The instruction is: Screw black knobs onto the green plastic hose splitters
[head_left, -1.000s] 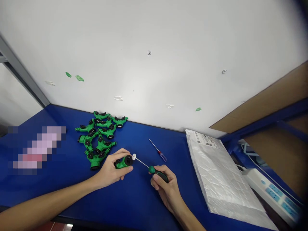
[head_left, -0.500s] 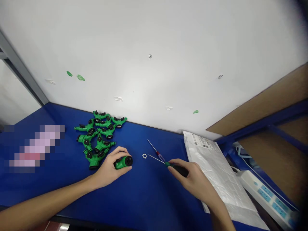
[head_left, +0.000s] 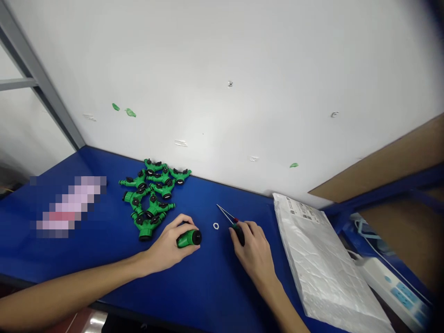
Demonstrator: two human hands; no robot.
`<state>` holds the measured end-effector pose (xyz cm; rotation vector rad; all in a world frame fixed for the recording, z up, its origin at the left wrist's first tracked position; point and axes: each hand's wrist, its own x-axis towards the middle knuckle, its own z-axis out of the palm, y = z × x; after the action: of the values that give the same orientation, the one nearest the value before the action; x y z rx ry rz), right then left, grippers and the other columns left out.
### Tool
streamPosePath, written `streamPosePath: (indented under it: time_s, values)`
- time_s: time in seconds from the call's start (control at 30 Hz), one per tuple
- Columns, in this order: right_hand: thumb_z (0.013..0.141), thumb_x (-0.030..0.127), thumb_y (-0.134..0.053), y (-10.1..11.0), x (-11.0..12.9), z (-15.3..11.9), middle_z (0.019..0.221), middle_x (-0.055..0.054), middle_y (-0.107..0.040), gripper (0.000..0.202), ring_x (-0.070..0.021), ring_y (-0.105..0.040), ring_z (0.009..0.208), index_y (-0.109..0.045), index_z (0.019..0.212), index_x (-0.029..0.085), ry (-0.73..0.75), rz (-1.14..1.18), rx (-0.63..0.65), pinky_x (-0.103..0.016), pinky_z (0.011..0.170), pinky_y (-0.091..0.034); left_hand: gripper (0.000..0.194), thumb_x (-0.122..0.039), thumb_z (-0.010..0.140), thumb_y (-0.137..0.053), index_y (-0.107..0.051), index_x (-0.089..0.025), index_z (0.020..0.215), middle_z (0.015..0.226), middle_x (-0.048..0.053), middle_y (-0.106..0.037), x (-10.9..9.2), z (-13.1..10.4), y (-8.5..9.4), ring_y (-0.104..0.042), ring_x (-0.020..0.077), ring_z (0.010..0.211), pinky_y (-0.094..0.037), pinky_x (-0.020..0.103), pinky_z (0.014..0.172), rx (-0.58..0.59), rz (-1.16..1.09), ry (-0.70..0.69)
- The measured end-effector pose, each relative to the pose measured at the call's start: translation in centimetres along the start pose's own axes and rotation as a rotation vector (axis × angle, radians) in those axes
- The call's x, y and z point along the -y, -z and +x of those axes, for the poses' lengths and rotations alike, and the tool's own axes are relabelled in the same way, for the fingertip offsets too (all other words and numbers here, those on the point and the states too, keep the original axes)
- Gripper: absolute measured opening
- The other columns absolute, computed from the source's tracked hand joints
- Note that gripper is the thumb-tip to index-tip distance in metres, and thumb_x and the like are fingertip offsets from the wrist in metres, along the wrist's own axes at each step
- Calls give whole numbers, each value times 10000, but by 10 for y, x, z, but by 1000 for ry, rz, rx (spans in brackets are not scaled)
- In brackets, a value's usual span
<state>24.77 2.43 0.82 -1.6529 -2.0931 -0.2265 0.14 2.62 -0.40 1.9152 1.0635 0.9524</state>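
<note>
Your left hand (head_left: 171, 245) is clamped around a green connector (head_left: 188, 238), its black end turned toward the right end of the bench (head_left: 208, 286), closer to the front edge than the pile of matching connectors (head_left: 160, 207), which spreads forward from the back edge. Your right hand (head_left: 255, 249) has thumb and fingers closed on the green-and-black screwdriver (head_left: 240, 235), its shaft pointing toward the back edge, just beside a second screwdriver (head_left: 236, 220) (only its shaft and red collar show). A white ring (head_left: 214, 225) lies between your hands, touching neither. A padded mailer (head_left: 329, 268) runs along the right edge.
</note>
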Motion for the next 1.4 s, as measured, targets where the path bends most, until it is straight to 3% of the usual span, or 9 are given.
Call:
streamPosePath:
  time_s: [0.17, 0.27, 0.47, 0.73, 0.83, 0.97, 1.17, 1.27, 1.4]
  values:
    - [975, 442, -455, -1, 52, 9, 588, -13, -632, 336, -165, -591, 467, -615, 970, 147, 165, 239, 201, -262, 473, -367, 230, -173, 853, -618, -643, -189, 1082, 1141, 90, -557, 0, 1, -7, -623, 202, 1017, -529, 323, 894, -39, 27, -25]
    - [974, 396, -434, -14, 71, 15, 498, -32, -619, 391, -148, -535, 364, -600, 715, 156, 235, 83, 89, -270, 427, -220, 257, -110, 849, -568, -640, -185, 1084, 1159, 94, -571, -3, 0, -11, -633, 200, 1020, -539, 326, 904, -52, -4, -14]
    - [963, 266, -431, -25, 65, 30, 394, 22, -500, 448, -79, -433, 312, -493, 530, 170, 414, 178, -183, -239, 413, -217, 91, -146, 833, -580, -661, -153, 873, 1064, 75, -588, -11, 4, -3, -647, 141, 763, -601, 248, 630, 42, -170, 29]
    - [929, 266, -420, -17, 67, 24, 392, 36, -478, 420, -69, -413, 335, -458, 519, 183, 461, 248, -117, -223, 432, -240, 130, -239, 783, -681, -708, -126, 844, 1057, 65, -555, -13, 9, 13, -612, 55, 526, -539, 184, 427, 354, -485, 156]
    - [924, 240, -429, -13, 73, 26, 418, 14, -534, 377, -90, -446, 347, -514, 563, 173, 363, 169, -51, -244, 450, -221, 74, -161, 790, -609, -671, -128, 815, 1053, 67, -568, -14, 6, 3, -597, 64, 528, -516, 184, 397, 171, -403, 202]
    - [899, 234, -462, -13, 78, 31, 489, -31, -627, 340, -114, -488, 376, -581, 589, 158, 234, 46, 78, -271, 477, -159, 121, -96, 782, -571, -666, -148, 836, 944, 61, -621, -15, 4, -7, -641, 152, 770, -595, 242, 644, -98, -167, 44]
    - [832, 234, -428, -18, 67, 29, 424, -18, -541, 353, -100, -432, 367, -556, 511, 162, 397, 122, 88, -266, 463, -169, 103, -220, 779, -665, -689, -123, 758, 990, 65, -621, -19, 11, 10, -609, 64, 467, -508, 186, 384, 281, -431, 169]
    - [817, 280, -434, -8, 63, 31, 433, -1, -501, 328, -101, -393, 372, -548, 528, 177, 554, 179, 121, -269, 453, -184, 207, -288, 768, -730, -671, -114, 673, 694, 21, -641, -20, 13, 17, -582, 73, 390, -458, 169, 363, 519, -573, 235]
    - [929, 307, -457, 22, 57, 44, 631, -18, -578, 293, -125, -497, 505, -595, 718, 159, 626, 275, 345, -253, 494, -327, 240, -354, 798, -710, -710, -114, 797, 773, 41, -657, -22, 13, 16, -594, 83, 428, -453, 175, 352, 455, -539, 256]
